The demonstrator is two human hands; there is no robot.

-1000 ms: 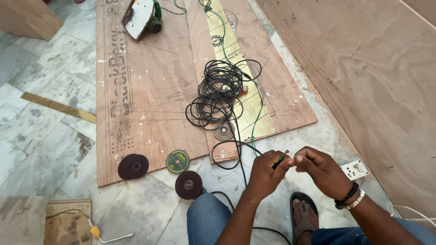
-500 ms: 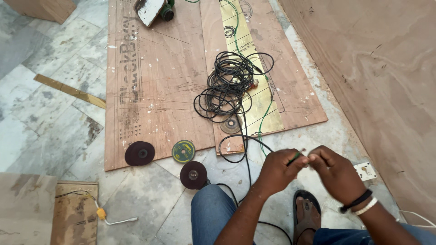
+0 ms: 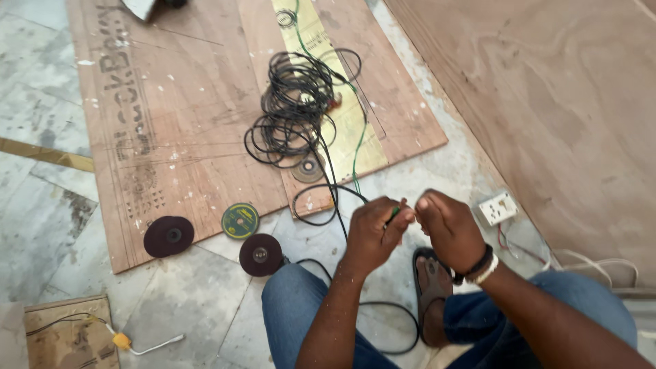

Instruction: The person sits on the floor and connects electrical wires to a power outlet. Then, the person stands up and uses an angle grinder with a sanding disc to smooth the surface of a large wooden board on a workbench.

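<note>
My left hand [image 3: 374, 232] pinches the end of a green wire [image 3: 358, 147] between thumb and fingers, just above my knee. My right hand [image 3: 447, 229] meets it fingertip to fingertip, closed on the same wire end; a black band and white beads circle that wrist. The green wire runs up over a plywood board [image 3: 205, 102] past a tangled coil of black cable [image 3: 297, 109]. A black cable loop [image 3: 321, 205] trails from the coil to beneath my hands.
Two dark red abrasive discs [image 3: 168, 236] [image 3: 260, 254] and a green-yellow disc [image 3: 240, 220] lie by the board's near edge. A white socket plate [image 3: 497, 208] sits right of my hands. A large plywood sheet [image 3: 547, 89] fills the right side.
The view has shifted closer to my hands and lower. My two hands have drawn together on the green wire end and stay joined.
</note>
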